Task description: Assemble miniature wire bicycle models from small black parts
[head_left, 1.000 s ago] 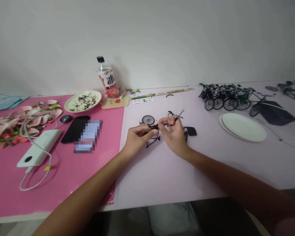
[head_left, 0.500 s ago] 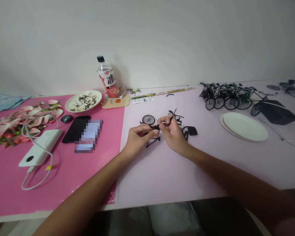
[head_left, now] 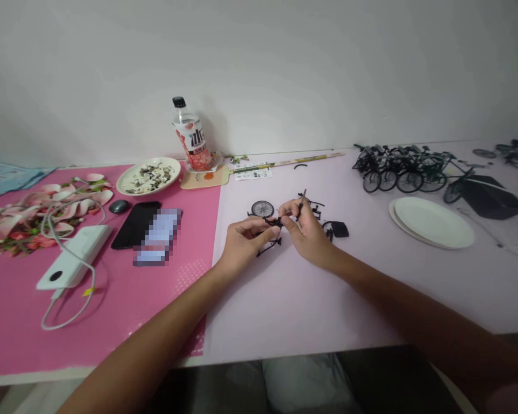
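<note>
My left hand (head_left: 242, 240) is closed, pinching a small black model-bicycle part (head_left: 278, 222) between thumb and fingertips. Against the other end of that part, the thumb and finger of my right hand (head_left: 306, 233) are pressed together. A slim screwdriver-like tool (head_left: 303, 200) also sits in my right hand, its thin metal end pointing up. Just beyond my left hand lies a spoked toy wheel (head_left: 262, 209); a black frame piece (head_left: 268, 248) shows beneath its fingertips. More black bicycle pieces, with a flat dark basket-like part (head_left: 340, 229), lie around my right hand.
Several assembled black model bicycles (head_left: 408, 172) stand at the back right, near stacked white plates (head_left: 434, 223) and a dark box-like object (head_left: 494, 197). On the left are a bottle (head_left: 193, 141), a plate of small pieces (head_left: 132, 187), a phone (head_left: 133, 227), a power bank (head_left: 73, 259) and artificial petals (head_left: 17, 224).
Both hands keep their grip on the small black part. The tool in my right hand has tilted slightly more upright. The whole view has shifted a little.
</note>
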`<state>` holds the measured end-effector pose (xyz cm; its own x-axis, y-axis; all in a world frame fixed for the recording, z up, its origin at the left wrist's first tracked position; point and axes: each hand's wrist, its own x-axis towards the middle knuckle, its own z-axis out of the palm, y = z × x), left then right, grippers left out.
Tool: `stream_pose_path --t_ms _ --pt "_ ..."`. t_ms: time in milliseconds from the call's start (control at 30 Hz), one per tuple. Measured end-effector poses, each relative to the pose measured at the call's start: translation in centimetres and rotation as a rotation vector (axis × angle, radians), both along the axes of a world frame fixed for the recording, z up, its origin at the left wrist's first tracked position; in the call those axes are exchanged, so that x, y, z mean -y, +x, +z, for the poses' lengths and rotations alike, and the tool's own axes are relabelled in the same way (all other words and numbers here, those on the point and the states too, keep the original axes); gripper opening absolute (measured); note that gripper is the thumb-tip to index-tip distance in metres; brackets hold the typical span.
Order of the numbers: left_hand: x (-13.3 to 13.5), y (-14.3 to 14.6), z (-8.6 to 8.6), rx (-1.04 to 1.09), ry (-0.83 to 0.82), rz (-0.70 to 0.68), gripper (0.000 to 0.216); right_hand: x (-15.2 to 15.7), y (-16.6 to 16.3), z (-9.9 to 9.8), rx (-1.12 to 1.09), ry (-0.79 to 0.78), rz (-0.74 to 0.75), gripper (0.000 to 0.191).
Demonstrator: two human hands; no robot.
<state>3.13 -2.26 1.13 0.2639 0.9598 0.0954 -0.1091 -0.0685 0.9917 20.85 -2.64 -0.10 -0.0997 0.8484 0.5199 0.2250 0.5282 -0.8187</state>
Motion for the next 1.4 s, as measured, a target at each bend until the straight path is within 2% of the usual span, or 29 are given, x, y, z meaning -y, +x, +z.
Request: stream_pose_path --t_ms 467,800,1133,1400 --pt "0.24 0.2 -0.12 0.008 -0.021 0.043 0.028 -0.24 0.29 -0.19 -0.043 -0.055 0.089 0.026" --pt "-0.02 0.13 -0.35 -0.006 0.014 0.048 0.028 -0.25 0.08 -0.65 -0.093 -0.062 0.049 0.031" --pt "-0.03 0.08 -0.48 -0.016 0.048 0.051 0.022 -0.55 -0.32 -0.93 -0.334 -0.234 0.062 0.054" --pt "-0.07 0.02 -0.53 -0.024 0.043 0.055 0.024 -0.32 -0.33 -0.91 -0.387 -0.296 0.059 0.059"
